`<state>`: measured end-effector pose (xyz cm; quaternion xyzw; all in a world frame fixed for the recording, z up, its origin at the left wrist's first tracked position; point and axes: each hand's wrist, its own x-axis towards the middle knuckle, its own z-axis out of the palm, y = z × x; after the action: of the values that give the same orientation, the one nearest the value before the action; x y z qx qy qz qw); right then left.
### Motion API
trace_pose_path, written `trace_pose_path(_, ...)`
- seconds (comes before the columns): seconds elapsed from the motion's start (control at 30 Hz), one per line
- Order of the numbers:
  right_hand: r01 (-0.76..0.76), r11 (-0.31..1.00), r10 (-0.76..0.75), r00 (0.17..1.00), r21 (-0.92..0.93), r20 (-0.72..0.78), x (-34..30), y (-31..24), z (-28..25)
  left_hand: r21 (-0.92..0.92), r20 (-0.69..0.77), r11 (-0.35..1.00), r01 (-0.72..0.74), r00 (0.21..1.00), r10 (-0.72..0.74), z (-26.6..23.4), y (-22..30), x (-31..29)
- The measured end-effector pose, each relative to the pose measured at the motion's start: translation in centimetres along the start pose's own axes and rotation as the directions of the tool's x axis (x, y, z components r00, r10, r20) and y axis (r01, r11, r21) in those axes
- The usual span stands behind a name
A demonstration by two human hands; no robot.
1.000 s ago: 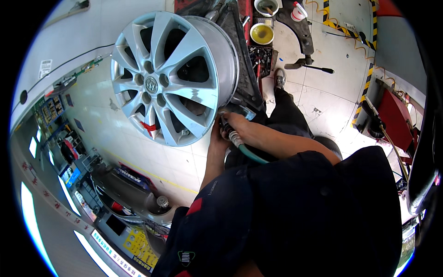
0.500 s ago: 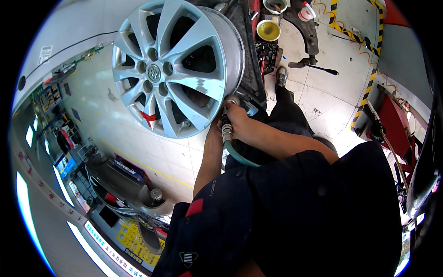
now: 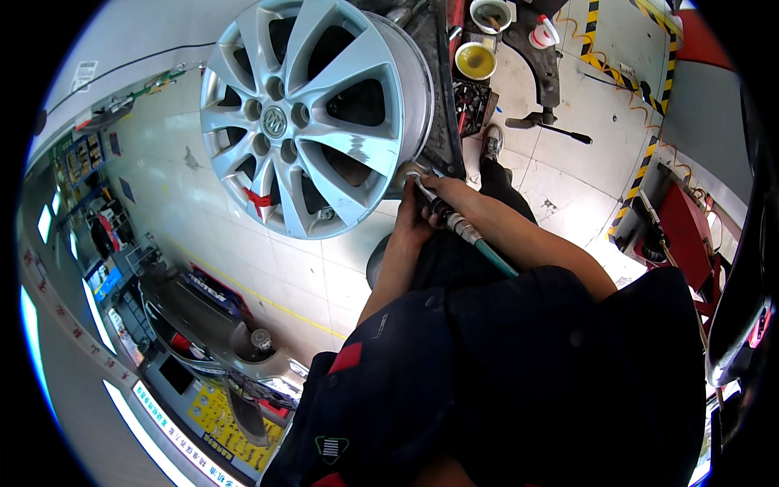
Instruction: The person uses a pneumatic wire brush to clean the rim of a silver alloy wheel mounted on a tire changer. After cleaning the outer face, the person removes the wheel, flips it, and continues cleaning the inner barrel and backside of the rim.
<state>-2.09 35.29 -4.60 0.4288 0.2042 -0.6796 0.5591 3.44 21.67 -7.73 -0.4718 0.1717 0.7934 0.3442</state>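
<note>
A silver alloy wheel rim stands face toward me at upper left, a strip of red tape tied round a lower spoke. One right-hand spoke carries a dull grey scuffed patch. My right hand is closed round an air sander with a small round head, whose green hose runs back under my right forearm. Wrapped about the same tool from below is my left hand, its fingers partly hidden. The round head lies against or very close to the rim's lower right edge; contact cannot be made out.
Beyond the rim sit a bowl of yellowish liquid, a second bowl, a white-and-red spray bottle and a tool case. A dark metal arm lies on the tiles. A car bumper is at lower left.
The sander has swung so its hose end points farther right, and both hands have turned and shifted right with it. The view has moved slightly; the rim keeps its place.
</note>
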Motion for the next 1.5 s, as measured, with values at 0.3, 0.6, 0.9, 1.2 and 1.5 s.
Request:
trace_pose_path(0.3,0.029,0.994,-0.029,1.000,-0.107,0.007,-0.1,1.1,0.2,0.076,-0.273,0.996,0.036,0.962,-0.014,-1.5,0.7,0.1)
trace_pose_path(0.6,0.000,0.985,0.002,1.000,-0.171,0.013,1.1,1.7,0.4,0.075,-0.401,0.997,0.004,0.916,0.027,-2.2,0.8,-0.2)
trace_pose_path(0.9,-0.066,0.942,0.038,0.995,0.329,0.092,-0.5,-0.4,0.2,-0.042,-0.248,0.999,-0.010,0.969,-0.001,1.8,0.9,1.3)
trace_pose_path(1.2,-0.074,0.949,0.064,0.997,0.305,0.042,1.1,1.6,1.1,-0.066,-0.092,0.995,0.069,0.993,-0.075,-0.7,1.6,-0.2)
trace_pose_path(1.5,-0.057,0.998,0.055,0.997,0.033,0.056,1.9,4.2,2.3,0.027,-0.280,0.999,-0.037,0.959,0.043,-4.3,1.5,-3.0)
